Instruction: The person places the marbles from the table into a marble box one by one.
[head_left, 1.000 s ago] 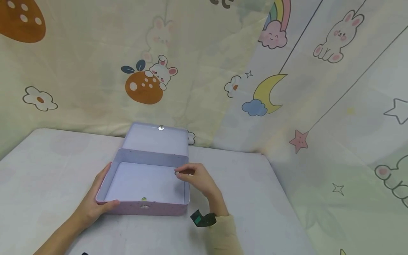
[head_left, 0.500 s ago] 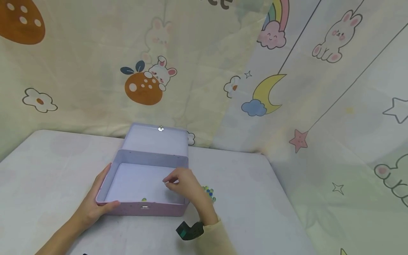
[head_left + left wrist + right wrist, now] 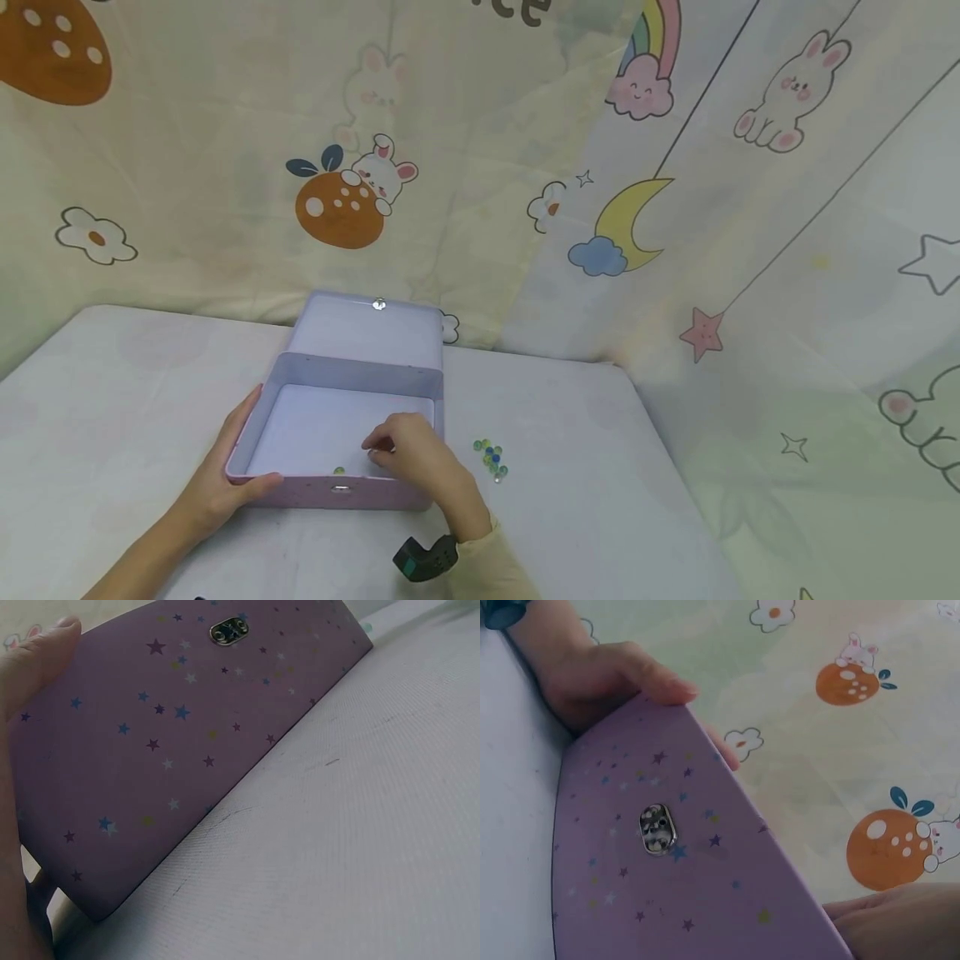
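An open lilac tin box (image 3: 360, 371) stands on the table, its lid leaning back. My left hand (image 3: 225, 479) grips the box's front-left corner, with the thumb (image 3: 37, 656) on the starry front wall (image 3: 172, 742) and the other fingers along the left side. My right hand (image 3: 405, 458) reaches over the front wall into the box. Its fingertips are pinched low near the floor on what seems to be a small marble, mostly hidden. One green marble (image 3: 339, 471) lies inside by the front wall. A small cluster of glass marbles (image 3: 491, 458) lies on the table right of the box.
The white table (image 3: 585, 500) ends against a hanging cartoon-print cloth (image 3: 525, 167) close behind and to the right. A metal clasp (image 3: 658, 829) sits mid front wall. A dark wrist camera (image 3: 426, 558) is strapped to my right sleeve.
My right hand moved left and down from the box's right rim into the box, near the front wall, which uncovered the marble cluster on the table. The left hand and the box stayed put.
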Tool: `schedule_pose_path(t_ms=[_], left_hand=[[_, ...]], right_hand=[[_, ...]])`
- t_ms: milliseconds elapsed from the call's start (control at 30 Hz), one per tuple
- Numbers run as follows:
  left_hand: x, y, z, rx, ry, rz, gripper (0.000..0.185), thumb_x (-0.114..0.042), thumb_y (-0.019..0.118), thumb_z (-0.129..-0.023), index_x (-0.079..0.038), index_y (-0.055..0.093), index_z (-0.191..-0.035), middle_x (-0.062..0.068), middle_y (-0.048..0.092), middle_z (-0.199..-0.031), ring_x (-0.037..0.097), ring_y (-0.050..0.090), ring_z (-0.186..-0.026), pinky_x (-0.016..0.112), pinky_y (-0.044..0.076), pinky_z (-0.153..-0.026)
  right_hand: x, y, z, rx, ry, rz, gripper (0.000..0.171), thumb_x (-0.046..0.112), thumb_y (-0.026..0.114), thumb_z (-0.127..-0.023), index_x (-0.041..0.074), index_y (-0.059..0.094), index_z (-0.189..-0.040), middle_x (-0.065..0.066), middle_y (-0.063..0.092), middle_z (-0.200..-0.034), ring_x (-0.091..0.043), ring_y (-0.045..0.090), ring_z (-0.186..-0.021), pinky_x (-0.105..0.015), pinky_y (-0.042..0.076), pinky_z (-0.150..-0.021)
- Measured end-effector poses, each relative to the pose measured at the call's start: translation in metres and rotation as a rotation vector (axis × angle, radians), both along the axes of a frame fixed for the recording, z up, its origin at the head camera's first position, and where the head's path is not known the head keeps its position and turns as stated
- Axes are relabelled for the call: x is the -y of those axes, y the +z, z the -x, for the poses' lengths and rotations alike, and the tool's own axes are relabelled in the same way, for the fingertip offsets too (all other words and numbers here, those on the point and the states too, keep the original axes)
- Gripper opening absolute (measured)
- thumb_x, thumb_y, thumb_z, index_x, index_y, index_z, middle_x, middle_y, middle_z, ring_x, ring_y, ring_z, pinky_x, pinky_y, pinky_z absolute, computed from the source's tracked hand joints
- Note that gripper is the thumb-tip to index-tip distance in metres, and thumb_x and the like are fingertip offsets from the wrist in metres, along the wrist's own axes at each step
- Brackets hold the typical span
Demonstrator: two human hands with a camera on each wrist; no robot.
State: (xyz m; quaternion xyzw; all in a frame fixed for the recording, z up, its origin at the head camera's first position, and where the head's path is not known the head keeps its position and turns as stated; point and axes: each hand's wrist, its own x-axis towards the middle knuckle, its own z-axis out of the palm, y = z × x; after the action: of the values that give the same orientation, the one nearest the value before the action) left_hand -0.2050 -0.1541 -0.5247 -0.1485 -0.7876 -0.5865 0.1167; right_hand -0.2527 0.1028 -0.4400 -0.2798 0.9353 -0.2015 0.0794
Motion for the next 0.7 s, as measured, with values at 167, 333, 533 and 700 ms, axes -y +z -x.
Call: schedule_pose_path(t_ms=[167,333,533,700], left_hand=[[-0.0009,0.0039,-0.0021,0.007,-0.004,-0.009,0.104,-0.007,0.071,-0.071,-0.021,0.01,-0.154,-0.002,0.011,-0.159,-0.006,0.012,-0.138,0.018,0.006,-0.109],[-0.0001,0.0023,-0.0016,0.004,-0.005,-0.008,0.104,-0.007,0.071,-0.07,-0.02,0.01,-0.154,-0.001,0.01,-0.159,-0.006,0.011,-0.139,0.022,0.005,-0.111],[-0.0001,0.0005,0.0008,-0.016,0.005,0.013,0.106,-0.005,0.072,-0.069,-0.019,0.01,-0.154,0.003,0.013,-0.159,-0.004,0.014,-0.139,0.009,0.011,-0.101],[0.0012,-0.0004,0.0004,-0.016,0.007,0.018,0.106,-0.006,0.072,-0.069,-0.02,0.01,-0.154,0.003,0.013,-0.158,-0.003,0.015,-0.138,0.008,0.012,-0.1]], right_hand=[[-0.001,-0.0024,0.0023,0.093,-0.059,-0.033,0.008,0.01,0.07,-0.084,0.015,0.076,-0.087,0.008,0.069,-0.08,0.002,0.054,-0.07,-0.013,0.046,-0.065],[0.0003,-0.003,0.0018,0.156,-0.097,-0.083,0.007,0.01,0.072,-0.082,0.016,0.075,-0.081,0.009,0.068,-0.077,0.0,0.053,-0.068,-0.015,0.046,-0.065],[-0.0006,-0.003,0.0015,0.186,-0.089,-0.108,0.007,0.009,0.072,-0.082,0.015,0.075,-0.079,0.008,0.068,-0.076,-0.002,0.052,-0.068,-0.016,0.046,-0.065],[0.0017,-0.0025,0.0008,0.22,-0.102,-0.125,0.009,0.008,0.072,-0.082,0.016,0.075,-0.079,0.009,0.067,-0.075,-0.003,0.052,-0.068,-0.017,0.046,-0.065]])
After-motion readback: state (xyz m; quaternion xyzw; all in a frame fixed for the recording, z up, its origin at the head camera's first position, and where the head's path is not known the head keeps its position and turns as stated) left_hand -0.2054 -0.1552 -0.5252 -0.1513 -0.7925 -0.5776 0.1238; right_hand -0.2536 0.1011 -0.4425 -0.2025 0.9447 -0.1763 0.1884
